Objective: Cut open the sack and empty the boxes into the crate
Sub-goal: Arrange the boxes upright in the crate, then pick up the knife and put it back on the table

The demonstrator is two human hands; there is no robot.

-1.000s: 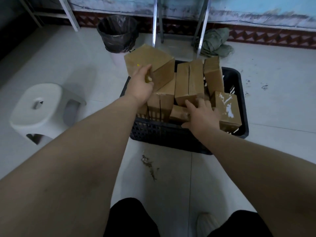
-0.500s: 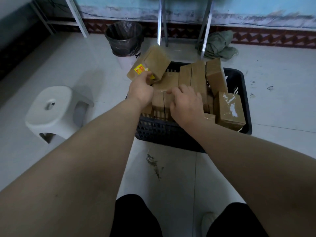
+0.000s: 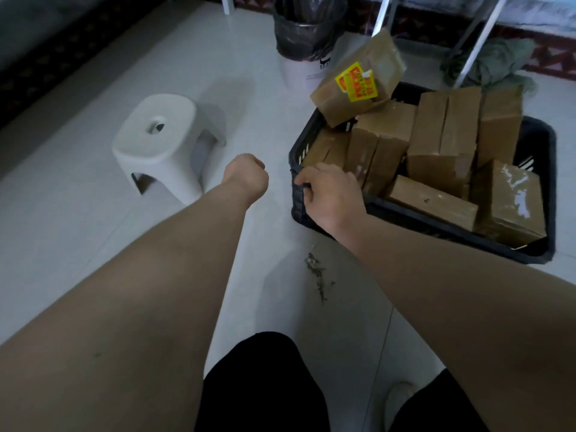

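A black plastic crate (image 3: 539, 157) on the floor holds several brown taped boxes (image 3: 442, 141). One box with a yellow and red label (image 3: 358, 79) lies tilted on top at the crate's far left corner, touched by neither hand. My right hand (image 3: 330, 194) grips the crate's near left corner rim, fingers curled over the edge. My left hand (image 3: 247, 174) is curled into a fist with nothing in it, over the floor just left of the crate. A crumpled green sack (image 3: 489, 62) lies by the wall behind the crate.
A white plastic stool (image 3: 162, 141) stands left of my left hand. A white bin with a black liner (image 3: 307, 35) sits beyond the crate's far left corner. Metal frame legs (image 3: 477, 35) rise behind the crate. Dirt smears the tiles (image 3: 318, 279) near my knees.
My left hand let go of the labelled box, now resting on the pile, and pulled back left. My right hand moved from the boxes to the crate's near left rim. The view swung left.
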